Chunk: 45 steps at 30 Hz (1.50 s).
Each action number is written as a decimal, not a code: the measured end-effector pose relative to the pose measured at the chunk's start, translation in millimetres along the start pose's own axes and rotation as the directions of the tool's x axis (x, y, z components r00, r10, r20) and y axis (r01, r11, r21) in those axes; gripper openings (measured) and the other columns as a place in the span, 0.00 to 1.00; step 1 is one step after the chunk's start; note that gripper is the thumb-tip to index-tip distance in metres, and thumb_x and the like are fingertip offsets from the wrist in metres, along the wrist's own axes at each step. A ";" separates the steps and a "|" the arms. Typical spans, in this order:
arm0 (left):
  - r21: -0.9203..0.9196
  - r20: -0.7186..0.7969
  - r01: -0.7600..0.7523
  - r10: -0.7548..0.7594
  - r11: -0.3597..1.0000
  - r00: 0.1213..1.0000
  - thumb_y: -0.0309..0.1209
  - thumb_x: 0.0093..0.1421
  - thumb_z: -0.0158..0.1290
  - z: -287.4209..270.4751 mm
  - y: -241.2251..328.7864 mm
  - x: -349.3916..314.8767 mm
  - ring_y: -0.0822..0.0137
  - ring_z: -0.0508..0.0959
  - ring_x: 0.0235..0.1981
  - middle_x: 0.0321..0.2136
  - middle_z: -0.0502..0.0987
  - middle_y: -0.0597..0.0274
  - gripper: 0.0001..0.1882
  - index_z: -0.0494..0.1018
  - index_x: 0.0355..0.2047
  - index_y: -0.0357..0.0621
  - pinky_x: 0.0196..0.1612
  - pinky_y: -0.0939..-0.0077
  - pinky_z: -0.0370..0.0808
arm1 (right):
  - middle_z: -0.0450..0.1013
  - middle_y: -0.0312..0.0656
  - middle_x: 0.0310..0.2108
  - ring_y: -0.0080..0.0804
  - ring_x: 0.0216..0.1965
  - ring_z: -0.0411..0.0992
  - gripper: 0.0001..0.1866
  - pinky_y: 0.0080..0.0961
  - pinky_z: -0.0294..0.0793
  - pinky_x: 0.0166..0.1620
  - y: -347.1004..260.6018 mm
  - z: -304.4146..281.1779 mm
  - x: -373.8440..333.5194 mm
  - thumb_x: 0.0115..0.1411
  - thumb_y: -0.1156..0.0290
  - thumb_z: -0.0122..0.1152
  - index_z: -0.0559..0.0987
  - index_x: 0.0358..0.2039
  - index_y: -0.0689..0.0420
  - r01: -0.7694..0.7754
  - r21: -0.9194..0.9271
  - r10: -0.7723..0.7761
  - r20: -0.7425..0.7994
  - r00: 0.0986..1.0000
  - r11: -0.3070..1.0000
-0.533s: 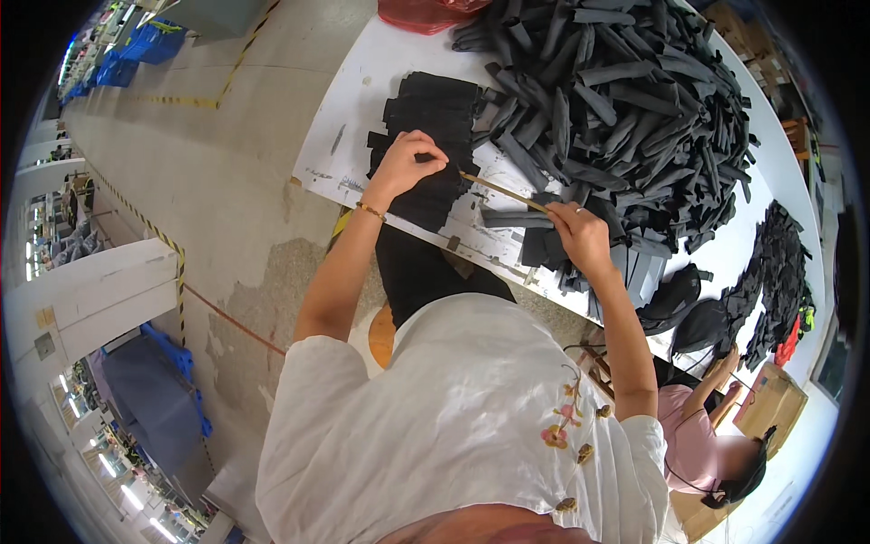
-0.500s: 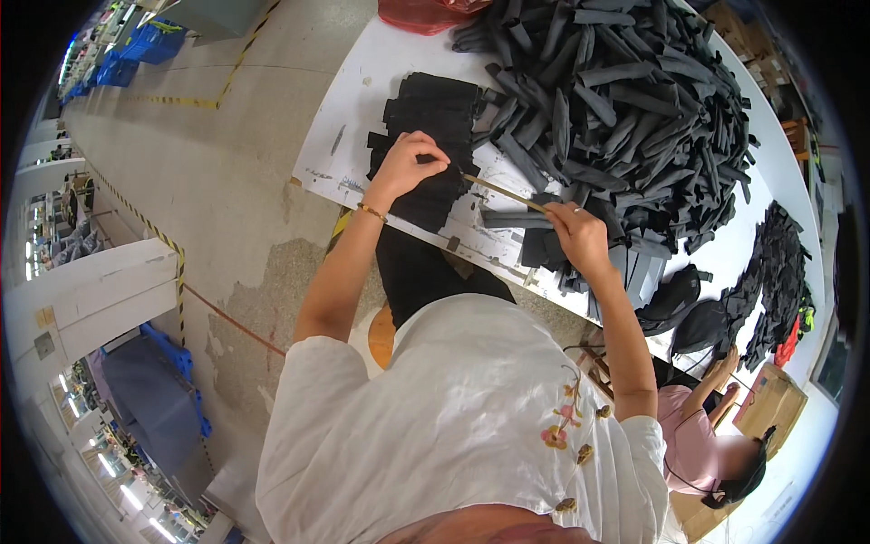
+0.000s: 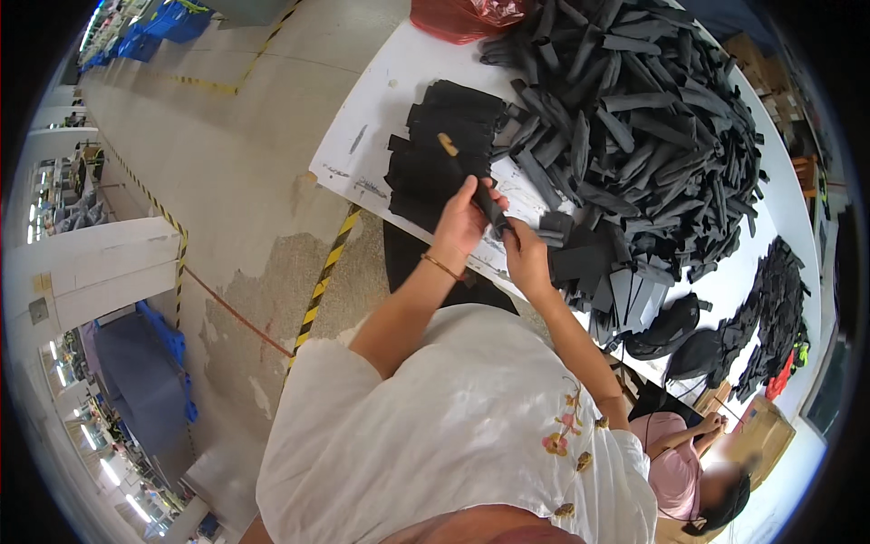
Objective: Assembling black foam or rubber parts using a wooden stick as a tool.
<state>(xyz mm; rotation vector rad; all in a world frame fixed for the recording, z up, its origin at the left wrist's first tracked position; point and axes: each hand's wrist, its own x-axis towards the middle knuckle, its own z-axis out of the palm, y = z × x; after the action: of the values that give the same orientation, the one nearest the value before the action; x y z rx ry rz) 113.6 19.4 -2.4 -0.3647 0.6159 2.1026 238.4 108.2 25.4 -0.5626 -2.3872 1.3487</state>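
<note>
A black fabric tube [image 3: 489, 205] is held slantwise between my two hands at the near edge of the white table. My left hand [image 3: 464, 218] is closed around its middle. At the tube's near end, my right hand [image 3: 528, 257] pinches with thumb and fingers; whether it grips cloth or stick there is hidden. A light-brown stick [image 3: 447, 142] pokes out past the tube's far end, the rest of it out of sight. Beneath and beyond my left hand lies a stack of flat black fabric pieces [image 3: 453, 116], laid in overlapping rows.
A big heap of dark fabric tubes [image 3: 634, 136] covers the table's right side, with a red plastic bag [image 3: 462, 20] at the far edge. Grey and black pieces [image 3: 625, 295] lie right of my right hand. Beyond sits a person in pink [image 3: 671, 458] beside a cardboard box [image 3: 761, 435].
My hands have come together, the left moving right and nearer, the right moving left and nearer. The stick, bare between them before, now runs inside a black tube with its tip showing.
</note>
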 end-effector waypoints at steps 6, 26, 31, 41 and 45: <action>0.267 -0.329 -0.410 0.482 0.872 0.812 0.38 0.60 0.57 34.0 41.9 15.4 0.77 0.65 0.12 0.16 0.68 0.67 0.14 0.69 0.24 0.44 0.14 0.85 0.61 | 0.72 0.59 0.26 0.58 0.30 0.73 0.06 0.44 0.71 0.30 8.9 -4.6 -55.8 0.62 0.74 0.52 0.73 0.31 0.63 -0.125 -0.199 0.154 0.135 0.979 0.972; -0.051 -0.303 -0.349 0.318 0.936 0.898 0.42 0.65 0.50 30.5 73.1 59.0 0.63 0.76 0.28 0.30 0.75 0.58 0.15 0.70 0.39 0.41 0.32 0.75 0.75 | 0.71 0.52 0.24 0.47 0.25 0.71 0.05 0.34 0.70 0.29 -18.8 -64.8 -31.6 0.61 0.77 0.55 0.75 0.36 0.65 -0.060 -0.117 0.072 0.100 0.992 0.991; -0.067 -0.320 -0.339 0.302 0.938 0.898 0.42 0.65 0.49 30.4 70.8 57.7 0.63 0.76 0.27 0.30 0.75 0.58 0.15 0.70 0.39 0.41 0.31 0.76 0.75 | 0.71 0.52 0.24 0.47 0.24 0.71 0.05 0.35 0.70 0.29 -15.9 -64.7 -36.7 0.61 0.76 0.54 0.75 0.36 0.65 -0.080 -0.110 0.089 0.079 0.993 0.991; 0.127 -0.165 -0.358 0.375 0.925 0.912 0.39 0.63 0.53 68.1 6.0 24.8 0.66 0.73 0.18 0.21 0.73 0.58 0.14 0.68 0.32 0.39 0.23 0.74 0.73 | 0.71 0.59 0.25 0.59 0.28 0.71 0.08 0.43 0.69 0.29 -9.9 -20.3 2.0 0.62 0.71 0.53 0.73 0.31 0.64 -0.197 -0.070 0.201 0.046 0.979 0.978; 0.179 -0.228 -0.359 0.393 0.916 0.891 0.38 0.60 0.57 81.6 -16.6 5.5 0.68 0.72 0.16 0.18 0.72 0.61 0.15 0.68 0.26 0.40 0.20 0.76 0.69 | 0.70 0.64 0.22 0.65 0.26 0.70 0.06 0.51 0.66 0.26 -17.8 6.1 18.5 0.64 0.74 0.47 0.67 0.34 0.64 -0.195 -0.082 0.193 -0.029 0.981 0.977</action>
<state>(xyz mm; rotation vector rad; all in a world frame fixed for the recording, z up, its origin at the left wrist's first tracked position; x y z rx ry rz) 121.9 76.2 58.3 -0.4812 1.0485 2.3850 216.5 104.5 39.6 -0.8486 -2.4334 1.3150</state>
